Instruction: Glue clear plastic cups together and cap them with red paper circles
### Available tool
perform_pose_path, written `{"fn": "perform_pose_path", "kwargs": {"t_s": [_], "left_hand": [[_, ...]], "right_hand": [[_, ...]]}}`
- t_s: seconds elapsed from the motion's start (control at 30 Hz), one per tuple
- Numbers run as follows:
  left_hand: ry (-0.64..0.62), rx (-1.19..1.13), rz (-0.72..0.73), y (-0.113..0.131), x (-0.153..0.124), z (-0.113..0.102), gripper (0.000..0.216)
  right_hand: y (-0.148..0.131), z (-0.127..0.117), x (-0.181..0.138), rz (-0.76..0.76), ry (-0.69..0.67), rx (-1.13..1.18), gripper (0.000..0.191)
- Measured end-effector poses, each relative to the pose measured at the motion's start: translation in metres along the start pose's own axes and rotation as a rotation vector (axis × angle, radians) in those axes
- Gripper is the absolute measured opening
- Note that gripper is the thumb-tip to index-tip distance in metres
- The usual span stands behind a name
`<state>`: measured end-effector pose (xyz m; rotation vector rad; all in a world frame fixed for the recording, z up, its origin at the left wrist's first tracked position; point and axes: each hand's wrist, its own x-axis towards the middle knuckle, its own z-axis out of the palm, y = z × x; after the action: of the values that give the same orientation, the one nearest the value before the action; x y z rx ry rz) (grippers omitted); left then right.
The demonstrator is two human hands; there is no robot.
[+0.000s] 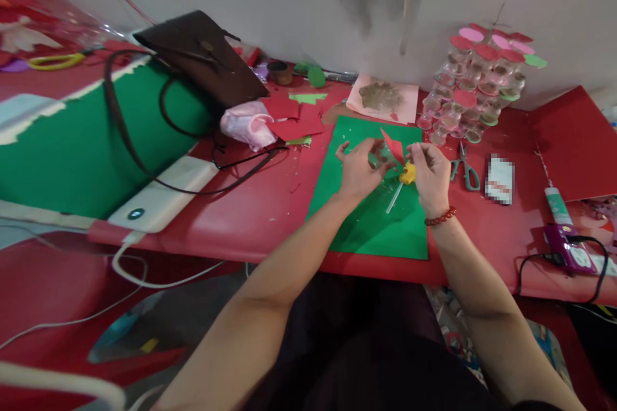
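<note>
My left hand is closed around a small clear cup above a green sheet. A pointed piece of red paper stands up at the cup's right side. Close by on the right, my right hand has thumb and forefinger pinched together; what lies between them I cannot make out. Directly beside those fingers is a small yellow tool with a translucent stick sticking out, resembling a glue gun with its glue stick. Whether the right hand touches it is unclear.
Grey-handled scissors lie right of the sheet, before a stack of clear cups with coloured paper discs. Leftward are red paper scraps, a dark bag with a looping strap, and a white power bank. A purple plug block sits far right.
</note>
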<state>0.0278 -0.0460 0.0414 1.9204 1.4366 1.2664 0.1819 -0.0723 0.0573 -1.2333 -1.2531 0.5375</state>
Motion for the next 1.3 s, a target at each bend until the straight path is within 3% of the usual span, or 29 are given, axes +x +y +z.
{"fn": "perform_pose_path", "kwargs": {"t_s": [0.1,0.23,0.37,0.47,0.57,0.67,0.77,1.03,1.17,1.3], "left_hand": [[-0.024,-0.292,-0.138,-0.010,0.005,0.003,0.039],[-0.158,-0.713,-0.314,-0.019,0.010,0.002,0.046],[-0.352,-0.876,-0.365,-0.018,0.013,-0.007,0.057],[-0.437,-0.870,-0.339,-0.019,0.013,-0.008,0.059],[-0.412,-0.819,-0.244,-0.026,0.013,-0.004,0.055],[-0.383,-0.790,-0.163,-0.034,0.016,-0.001,0.054],[-0.379,-0.769,-0.150,-0.038,0.018,-0.001,0.055],[-0.390,-0.634,-0.140,-0.035,0.018,-0.001,0.053],[-0.374,-0.501,-0.169,-0.043,0.019,-0.002,0.066],[-0.350,-0.443,-0.104,-0.044,0.021,-0.012,0.089]], "right_hand": [[0.002,-0.008,0.003,-0.016,0.006,-0.012,0.025],[0.001,-0.016,0.006,-0.103,-0.145,-0.155,0.013],[-0.004,-0.015,0.007,-0.227,-0.233,-0.340,0.017],[-0.006,-0.013,0.006,-0.272,-0.239,-0.418,0.025],[-0.007,-0.013,0.005,-0.286,-0.261,-0.446,0.028],[-0.007,-0.013,0.005,-0.292,-0.277,-0.449,0.017],[-0.006,-0.013,0.005,-0.307,-0.284,-0.428,0.009],[-0.001,-0.005,0.002,-0.249,-0.281,-0.386,0.014],[0.004,0.000,0.001,-0.194,-0.342,-0.360,0.020],[0.008,0.001,0.000,-0.192,-0.346,-0.386,0.020]]}}
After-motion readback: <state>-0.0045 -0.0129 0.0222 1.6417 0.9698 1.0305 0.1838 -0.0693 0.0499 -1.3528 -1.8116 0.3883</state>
